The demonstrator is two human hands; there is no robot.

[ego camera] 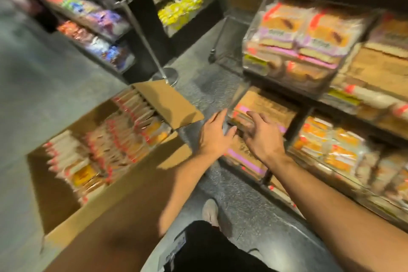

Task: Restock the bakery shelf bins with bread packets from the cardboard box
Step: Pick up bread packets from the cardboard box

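The whole picture is blurred by motion, so the print on the bread packets [284,28] at the upper right is not readable. The fingertips of the right hand [260,137] are smeared, and its grip on the packet [247,121] below cannot be told. The cardboard box [92,210] is cut by the bottom edge.

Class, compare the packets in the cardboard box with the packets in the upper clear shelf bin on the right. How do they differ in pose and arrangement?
The packets in the cardboard box stand on edge in tight rows, red-tabbed tops up. The packets in the upper shelf bin lie stacked flat, faces and purple bands showing.

The cardboard box sits low on the left with flaps open; the upper shelf bin is clear-walled and raised.

Both hold wrapped bread with red marks.
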